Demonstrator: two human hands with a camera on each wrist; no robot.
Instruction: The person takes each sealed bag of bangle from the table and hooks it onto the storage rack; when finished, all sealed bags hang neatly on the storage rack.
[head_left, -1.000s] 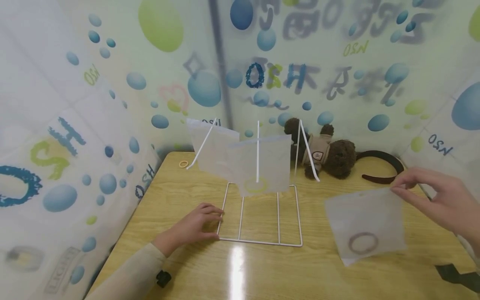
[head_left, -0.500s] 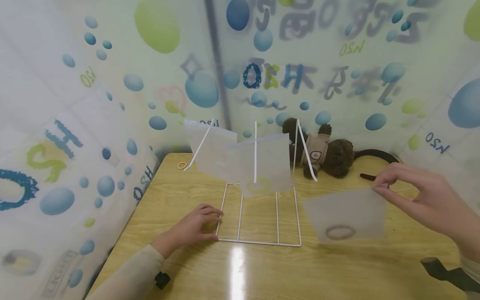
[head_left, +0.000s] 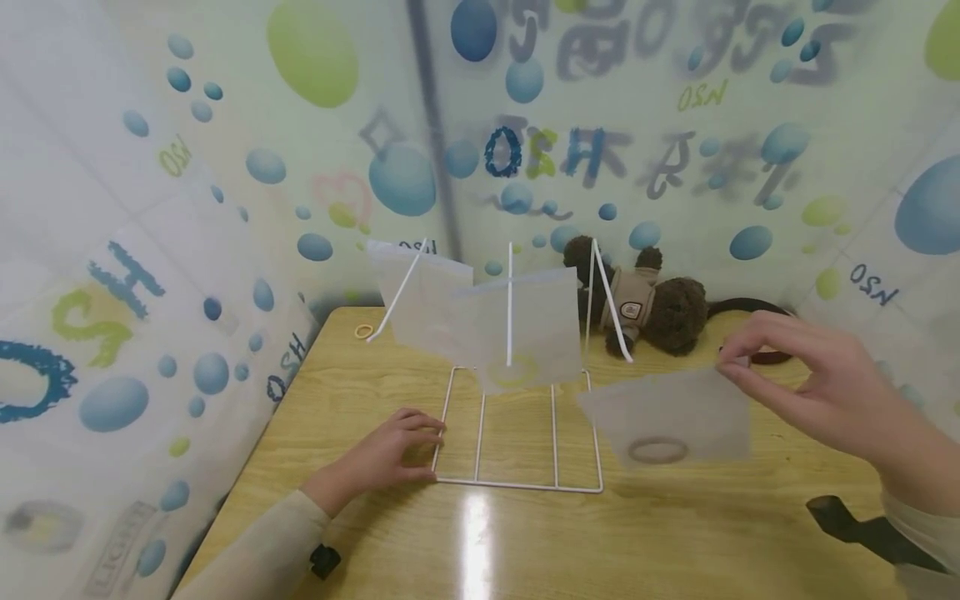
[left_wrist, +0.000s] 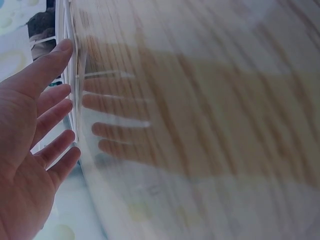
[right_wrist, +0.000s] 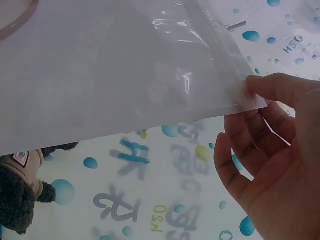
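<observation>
In the head view a white wire rack (head_left: 517, 484) stands on the table, with three prongs pointing toward me. One clear plastic bag (head_left: 420, 300) hangs at the left prong and another bag (head_left: 551, 321), with a yellow ring in it, at the middle prong. The right prong (head_left: 615, 308) carries nothing. My left hand (head_left: 378, 454) touches the left side of the rack's base, its fingers extended in the left wrist view. Between thumb and forefinger my right hand (head_left: 825, 400) pinches the top corner of a translucent zip bag (right_wrist: 110, 75) holding a brown ring (right_wrist: 22, 21), tilted near the right prong.
Behind the rack a brown plush bear (head_left: 678, 317) lies against the patterned wall covering. A dark headband (head_left: 742, 305) is right of it, partly behind my right hand. A small tan ring (head_left: 363, 332) lies at the table's (head_left: 360, 550) back left.
My right hand has moved left with the bag, bringing it close to the rack's right side, and the bag has tilted flatter. My left hand stays at the rack's base.
</observation>
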